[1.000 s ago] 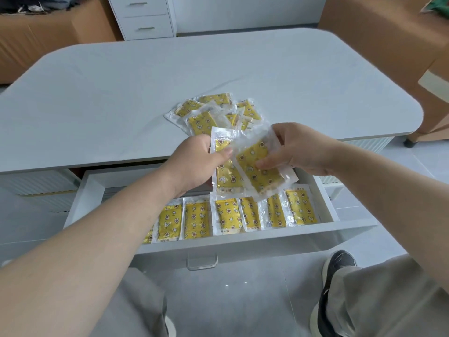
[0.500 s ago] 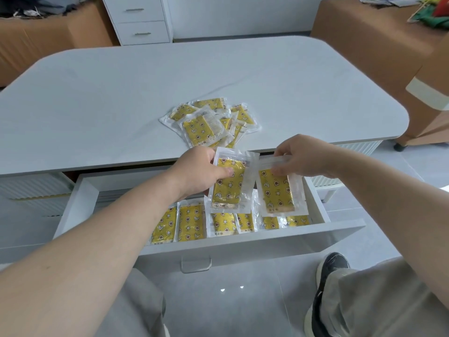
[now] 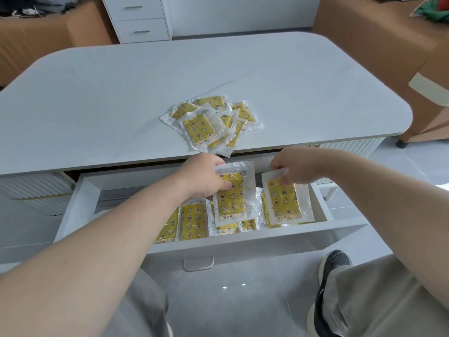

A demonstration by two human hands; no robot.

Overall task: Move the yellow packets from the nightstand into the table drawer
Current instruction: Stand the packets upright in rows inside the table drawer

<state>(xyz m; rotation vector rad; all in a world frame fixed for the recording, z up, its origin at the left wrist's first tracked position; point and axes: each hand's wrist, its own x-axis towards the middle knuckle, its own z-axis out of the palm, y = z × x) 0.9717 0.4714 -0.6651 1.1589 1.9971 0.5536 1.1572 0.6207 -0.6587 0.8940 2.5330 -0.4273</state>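
Looking past the worktop (image 3: 121,93), I see the open drawer (image 3: 80,210); its row of packets (image 3: 192,220) is partly hidden behind what I hold. The pile (image 3: 209,122) sits near the edge. My left grip (image 3: 201,178) pinches a yellow packet (image 3: 233,198) and my right grip (image 3: 296,166) pinches a second packet (image 3: 285,203), both lower than before.

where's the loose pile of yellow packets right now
In the head view, the pile lies centre on the tabletop near its front edge, just beyond the left hand.
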